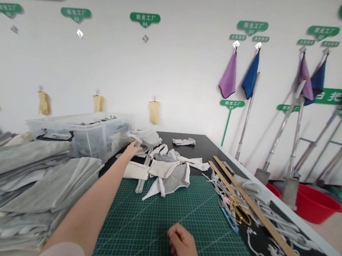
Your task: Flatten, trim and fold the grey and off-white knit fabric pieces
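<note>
L hand (133, 148) at far cloth (151, 137), can't tell grip; R hand (182, 242) curled in over mat (141, 219); blue scissors (229, 218) right, prob. for reach.

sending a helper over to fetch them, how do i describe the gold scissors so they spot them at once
Find the green mat on the table. Just past its right edge, left of the longest wooden strip, lie the scissors. Their shiny gold handles set them apart from the blue tool beside them.

Textile workshop: cutting mat (141, 223), cloth pieces (176, 180), green factory signs (145, 18)
</note>
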`<state>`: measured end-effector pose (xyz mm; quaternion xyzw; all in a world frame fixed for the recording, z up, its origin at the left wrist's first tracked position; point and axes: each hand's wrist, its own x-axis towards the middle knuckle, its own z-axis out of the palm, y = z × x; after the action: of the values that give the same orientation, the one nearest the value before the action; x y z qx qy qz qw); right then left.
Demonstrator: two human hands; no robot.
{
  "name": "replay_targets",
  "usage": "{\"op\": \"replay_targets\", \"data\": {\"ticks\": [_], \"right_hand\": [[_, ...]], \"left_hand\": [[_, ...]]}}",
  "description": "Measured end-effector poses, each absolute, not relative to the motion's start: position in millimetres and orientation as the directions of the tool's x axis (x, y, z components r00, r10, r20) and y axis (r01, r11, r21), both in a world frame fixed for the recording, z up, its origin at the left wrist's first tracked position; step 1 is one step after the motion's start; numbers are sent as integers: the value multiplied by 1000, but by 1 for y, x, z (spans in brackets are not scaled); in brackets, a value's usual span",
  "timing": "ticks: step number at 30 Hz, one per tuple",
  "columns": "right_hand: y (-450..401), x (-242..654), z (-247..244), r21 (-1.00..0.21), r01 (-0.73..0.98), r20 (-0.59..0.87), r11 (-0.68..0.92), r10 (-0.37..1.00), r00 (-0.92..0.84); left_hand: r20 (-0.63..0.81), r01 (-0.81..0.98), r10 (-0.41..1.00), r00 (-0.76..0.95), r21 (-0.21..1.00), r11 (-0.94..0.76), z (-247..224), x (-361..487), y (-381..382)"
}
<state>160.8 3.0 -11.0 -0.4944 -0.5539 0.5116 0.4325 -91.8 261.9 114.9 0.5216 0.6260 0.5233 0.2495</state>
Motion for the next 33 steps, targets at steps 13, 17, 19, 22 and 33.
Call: {"op": "replay_targets", "data": {"ticks": [13, 17, 19, 22, 33], "right_hand": [[3, 162, -12, -988, 154, -52, -23, 982, -182], [4, 159, -14, -988, 157, -36, -11, 987, -156], [4, 159, -14, -989, 148, -36, -15, 990, -137], [4, 159, -14, -990, 140, -40, -21, 990, -138], [14, 165, -26, -977, 197, 31, 76, 974, -222]], "left_hand": [[33, 678, 976, -214, 725, 124, 13, -137, 229], [49, 714, 906, -419, 635, 296, 8, -137, 233], [48, 696, 850, -525, 599, 396, 5, -136, 236], [21, 645, 772, -635, 565, 515, 3, -139, 244], [-120, 600, 747, -653, 520, 608, -2, -177, 269]]}}
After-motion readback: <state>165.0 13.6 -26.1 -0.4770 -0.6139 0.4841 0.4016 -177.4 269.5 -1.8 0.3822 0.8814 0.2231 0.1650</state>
